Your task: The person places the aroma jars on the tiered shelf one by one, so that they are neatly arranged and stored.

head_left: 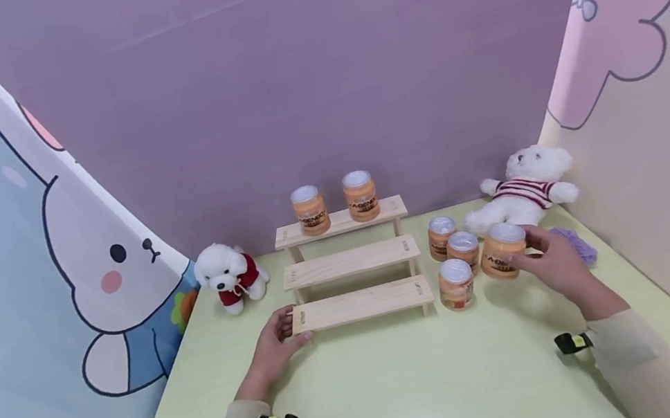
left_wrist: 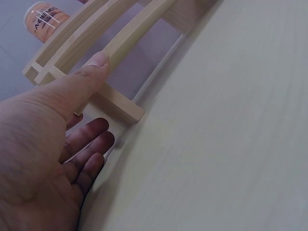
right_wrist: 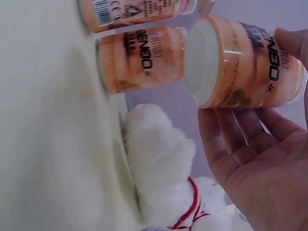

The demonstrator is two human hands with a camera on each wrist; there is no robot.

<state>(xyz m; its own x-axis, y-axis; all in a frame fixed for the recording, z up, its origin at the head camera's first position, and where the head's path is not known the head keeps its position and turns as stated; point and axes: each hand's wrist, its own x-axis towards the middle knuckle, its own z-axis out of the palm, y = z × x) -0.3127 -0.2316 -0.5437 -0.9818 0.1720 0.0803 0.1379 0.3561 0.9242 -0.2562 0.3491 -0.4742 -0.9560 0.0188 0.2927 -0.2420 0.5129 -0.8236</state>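
A three-step wooden display stand (head_left: 351,263) stands on the table, and two orange jars with clear lids, a left one (head_left: 311,212) and a right one (head_left: 361,197), rest on its top step. My left hand (head_left: 276,345) holds the left end of the lowest step; in the left wrist view its thumb (left_wrist: 98,62) lies on the board's edge, with the index finger mostly hidden. My right hand (head_left: 555,262) grips another orange jar (head_left: 500,255) between thumb and fingers, its base raised off the table in the right wrist view. Beside the stand are three more jars (head_left: 457,284).
A white plush dog (head_left: 224,275) in red sits left of the stand. Behind the right hand, a white teddy bear (head_left: 521,189) in a striped top leans near the wall. Something purple and fluffy (head_left: 576,245) lies by the right hand. Printed cloth walls enclose the table.
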